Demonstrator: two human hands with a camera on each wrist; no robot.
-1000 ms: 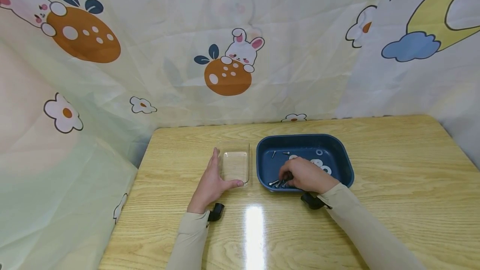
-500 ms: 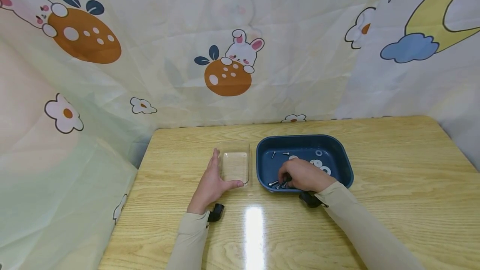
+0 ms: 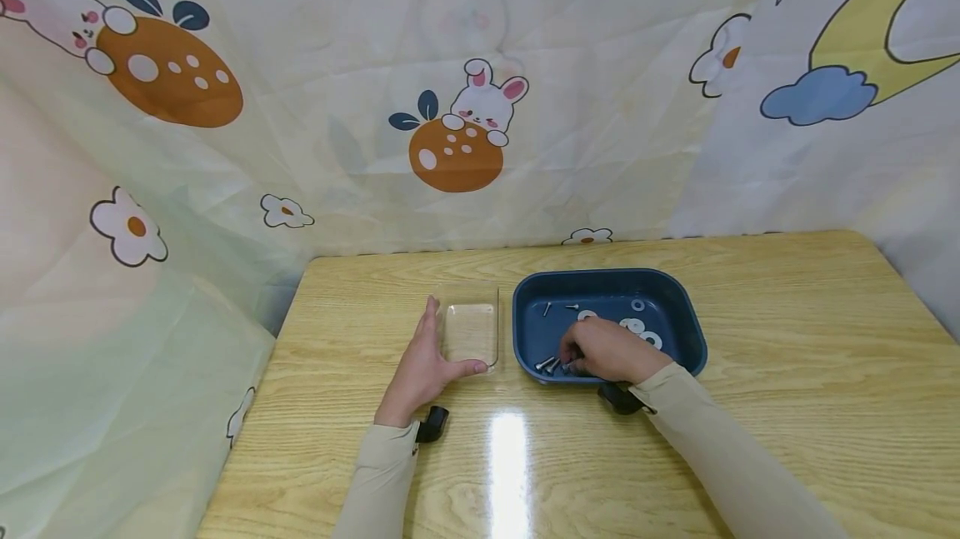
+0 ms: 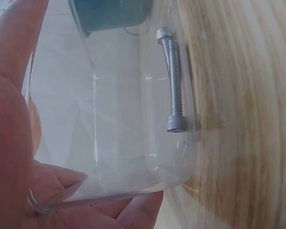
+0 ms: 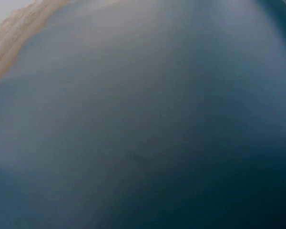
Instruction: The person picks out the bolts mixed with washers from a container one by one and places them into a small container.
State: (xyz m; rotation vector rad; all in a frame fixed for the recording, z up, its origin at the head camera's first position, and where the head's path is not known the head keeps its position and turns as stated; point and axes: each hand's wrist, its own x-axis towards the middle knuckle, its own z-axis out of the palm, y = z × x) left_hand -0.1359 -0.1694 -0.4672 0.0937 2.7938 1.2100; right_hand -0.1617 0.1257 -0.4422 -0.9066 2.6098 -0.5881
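Right hand [image 3: 609, 349] has drawn its fingers slightly back from screws [image 3: 544, 365] in the blue tray [image 3: 534, 326] below; its grip I cannot tell. Left hand [image 3: 422, 366] clasps a clear plastic box [image 3: 471, 332].

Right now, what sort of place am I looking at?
Probably a makeshift indoor work area: a wood-grain table stands before a hanging, cartoon-printed cloth, and on the table sits a blue tray with metal bolts. Home or workshop, I can't tell.
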